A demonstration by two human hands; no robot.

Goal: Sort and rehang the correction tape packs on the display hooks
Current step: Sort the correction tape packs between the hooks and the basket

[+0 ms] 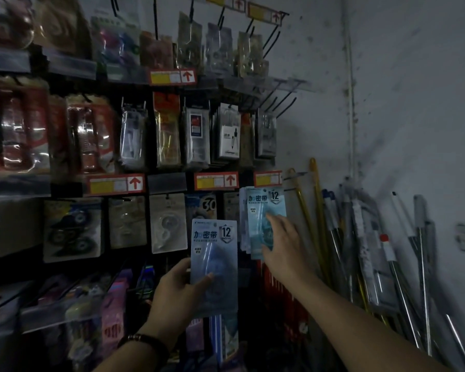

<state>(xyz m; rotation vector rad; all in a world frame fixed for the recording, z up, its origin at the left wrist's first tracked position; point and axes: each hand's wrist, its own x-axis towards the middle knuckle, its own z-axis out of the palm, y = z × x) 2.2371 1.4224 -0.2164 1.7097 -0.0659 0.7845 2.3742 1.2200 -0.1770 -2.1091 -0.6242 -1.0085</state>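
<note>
Dim shop corner, black display rack (pixel 169 181) of hanging stationery, stained wall (pixel 414 103), poles (pixel 360 251) leaning right, left hand (pixel 176 291) grasping a blue correction tape pack (pixel 214 267) held upright, right hand (pixel 283 245) with relaxed fingers resting on hung packs (pixel 263 218) just beside.

- The light is dim throughout, with a cold bluish cast; the wall (pixel 414 116) on the right is the palest area.
- Gaps under the shelves (pixel 65 67) and the lower rack fall to near black.
- White glints streak the plastic of the red packs (pixel 19 130) at left.
- The left edge and top corner are smeared and soft; the blue pack (pixel 215 248) in the middle reads sharpest.
- Wide-angle bending curves the shelves and the poles (pixel 422 264) towards the edges.
</note>
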